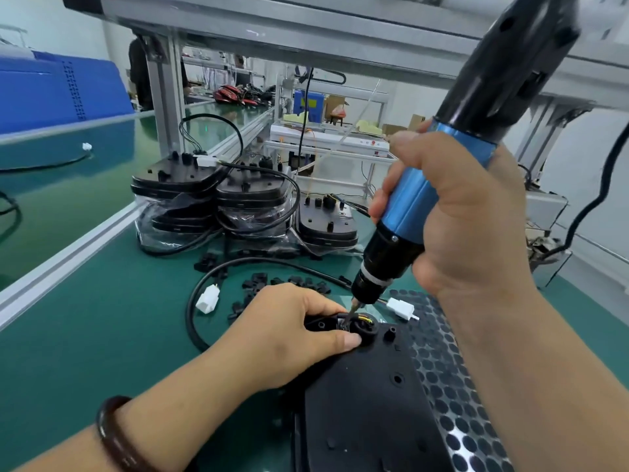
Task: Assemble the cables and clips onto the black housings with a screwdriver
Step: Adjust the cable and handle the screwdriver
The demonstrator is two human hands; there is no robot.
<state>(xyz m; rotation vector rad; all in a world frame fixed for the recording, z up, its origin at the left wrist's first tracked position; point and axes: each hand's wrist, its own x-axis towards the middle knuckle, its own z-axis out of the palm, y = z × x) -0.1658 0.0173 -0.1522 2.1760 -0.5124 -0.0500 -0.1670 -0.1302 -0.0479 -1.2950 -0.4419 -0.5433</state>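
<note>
two grips: left fingers [346,343] pinch housing [367,407] under the bit [350,314], right fingers [410,155] clasp screwdriver [406,202].

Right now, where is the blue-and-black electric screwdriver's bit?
Head view, lower centre: the bit touches the black plastic housing beside the left hand, left of a white connector.

Bright, even, overhead; soft shadow beneath the left hand [289,332]. Sheen along the blue electric screwdriver [410,206], blurred up top. Bowed aluminium frame [306,15] at the edges. Hazy background.

Stacked housings [211,195] and loose clips [258,284] crowd the bench.
</note>
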